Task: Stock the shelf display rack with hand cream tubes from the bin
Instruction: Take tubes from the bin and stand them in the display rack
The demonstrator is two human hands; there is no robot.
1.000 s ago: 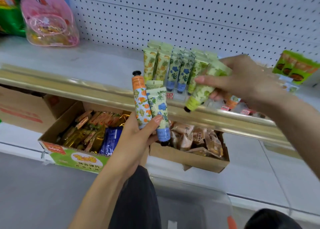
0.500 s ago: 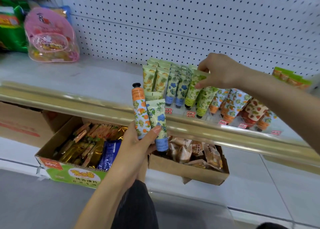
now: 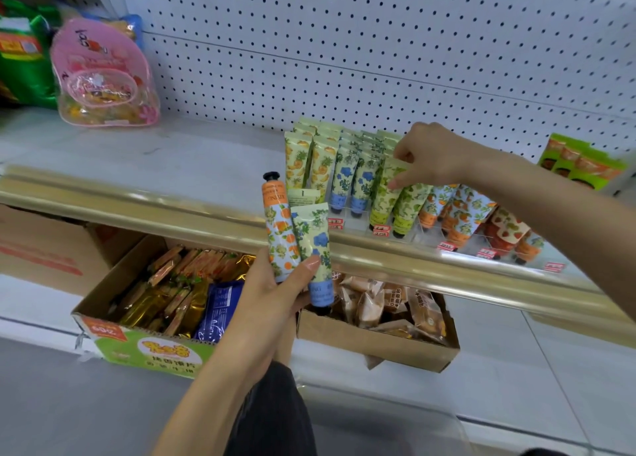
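the left hand [image 3: 275, 293] is raised in front of the shelf [image 3: 137, 152], fingers and thumb curled round a small bunch of hand cream tubes. these are an orange-print tube [image 3: 279, 235] with its black cap upward, a blue-flower tube [image 3: 314, 245] touching it with the crimped end upward, and a third tube [image 3: 304, 196] behind them, only its pale crimped end showing. the right hand [image 3: 435, 156] reaches over the clear display rack [image 3: 358, 223] on the shelf and pinches the top of a green-leaf tube [image 3: 385, 194], which stands cap down in the rack's front row. the rack holds rows by pattern: pineapple tubes [image 3: 309, 159] at its left, then blue tubes [image 3: 354, 180], green ones, orange-fruit tubes [image 3: 461, 214] and strawberry tubes [image 3: 506, 228] toward the right, with red price tags [image 3: 335, 223] along the front. a white pegboard [image 3: 344, 59] backs the shelf. a pink bag [image 3: 103, 76] and a green packet [image 3: 20, 59] sit at the far left, green boxes [image 3: 581, 161] at the right. below the gold shelf edge [image 3: 137, 202], a printed snack box [image 3: 144, 347] and a plain cardboard box [image 3: 378, 347] hold wrapped snacks. a faint clear rim [image 3: 395, 417] at the bottom may be the bin, but it is too washed out to be sure.
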